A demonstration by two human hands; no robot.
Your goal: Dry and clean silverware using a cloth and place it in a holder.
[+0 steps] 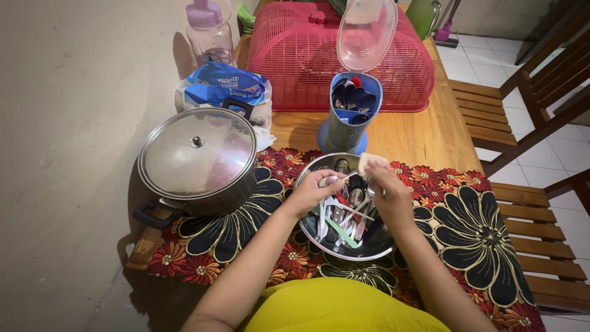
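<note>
Hands work over the round steel bowl of mixed cutlery (369, 246): left hand (310, 193) closed on a small spoon (337, 179), right hand (387, 193) pinching a pale wiping pad (369, 161), with the blue cutlery holder (351, 120) open just behind the bowl, apparently for cleaned pieces.

I see a black and red flower cloth (467, 215) under the shiny silver bowl (307, 175). Behind the bowl stands a blue cup (344, 132), then a red mesh cover (295, 55). Left of the bowl is a silver pot (196, 160) with black handles.
</note>
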